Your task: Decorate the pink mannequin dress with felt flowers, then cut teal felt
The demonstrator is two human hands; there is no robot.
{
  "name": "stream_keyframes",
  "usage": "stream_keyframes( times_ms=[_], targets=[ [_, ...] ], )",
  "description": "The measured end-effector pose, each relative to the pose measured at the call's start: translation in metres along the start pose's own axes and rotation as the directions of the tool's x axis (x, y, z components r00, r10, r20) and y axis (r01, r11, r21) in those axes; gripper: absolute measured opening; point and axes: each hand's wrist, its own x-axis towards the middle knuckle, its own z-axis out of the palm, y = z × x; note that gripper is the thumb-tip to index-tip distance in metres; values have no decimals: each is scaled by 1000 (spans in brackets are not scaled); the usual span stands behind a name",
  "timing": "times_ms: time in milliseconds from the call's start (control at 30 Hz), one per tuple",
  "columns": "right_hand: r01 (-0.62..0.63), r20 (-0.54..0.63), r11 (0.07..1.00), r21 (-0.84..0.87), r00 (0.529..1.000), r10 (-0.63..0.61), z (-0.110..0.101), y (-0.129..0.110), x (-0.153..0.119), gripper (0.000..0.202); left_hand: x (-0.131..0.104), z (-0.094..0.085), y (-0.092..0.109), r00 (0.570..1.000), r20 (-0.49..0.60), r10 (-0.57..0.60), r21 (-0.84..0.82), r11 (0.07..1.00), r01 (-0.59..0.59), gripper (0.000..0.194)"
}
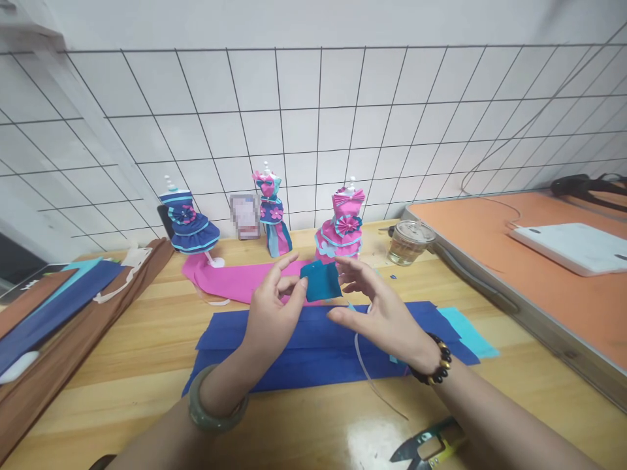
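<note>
A small teal piece of fabric (321,282), roughly square, is pinched at its left edge between the thumb and fingers of my left hand (277,297). At its right side my right hand (375,307) has its thumb and fingers spread apart; I cannot tell whether a fingertip touches the upper corner. Beneath both hands lies a folded dark blue fabric (304,359), with a light blue piece (467,331) showing from under its right end. A thin pale strip (365,369) curves across the blue fabric. Behind it stretches a pink fabric (230,279).
Small dress forms wear a blue dress (189,225), a multicoloured dress (274,215) and a pink dress (343,225). A lidded glass jar (410,243) stands right. Thread snips (426,450) lie at the front edge. Brown fabric (93,326) runs along the left. An orange surface (490,248) is at right.
</note>
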Motion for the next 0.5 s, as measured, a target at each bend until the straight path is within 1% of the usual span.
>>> stream_keyframes(
  times_ms=[33, 67, 133, 167, 200, 267, 333, 367, 400, 433, 500],
  targets=[
    [8, -19, 999, -36, 1000, -9, 1, 1, 0, 52, -1, 0, -2, 1000, 5, 22, 33, 999, -22, 45],
    [7, -40, 998, -57, 999, -10, 2, 2, 0, 41, -1, 1, -5, 999, 14, 42, 64, 997, -42, 45],
    [-9, -79, 998, -56, 997, 5, 0, 4, 2, 19, 0, 1, -8, 996, 25, 88, 114, 989, -91, 47],
    [-22, -82, 999, -40, 996, 18, -3, 5, 3, 14, 0, 0, -9, 993, 23, 117, 132, 984, -119, 49],
    [-34, -66, 999, -21, 997, 33, -6, 5, 4, 13, 1, -1, -8, 988, 22, 150, 148, 977, -152, 51],
    [-43, 22, 999, 9, 999, 43, -13, 2, 6, 14, 2, -4, -5, 971, 49, 233, 185, 954, -238, 56],
    [-19, 144, 1000, 15, 990, 17, -19, -3, 7, 13, 2, -7, -1, 945, 144, 294, 224, 920, -321, 59],
    [-4, 191, 1000, 13, 982, 1, -23, -6, 8, 13, 2, -8, 1, 933, 212, 290, 234, 912, -336, 58],
    [7, 217, 1000, 8, 976, -8, -25, -8, 8, 13, 2, -9, 3, 927, 275, 256, 229, 919, -322, 53],
    [6, 224, 1000, -1, 975, -6, -28, -9, 9, 14, 2, -9, 3, 924, 326, 197, 212, 938, -275, 45],
    [-17, 210, 1000, -22, 978, 21, -33, -8, 11, 15, 3, -8, 1, 914, 404, 38, 169, 979, -115, 28]
  ],
)
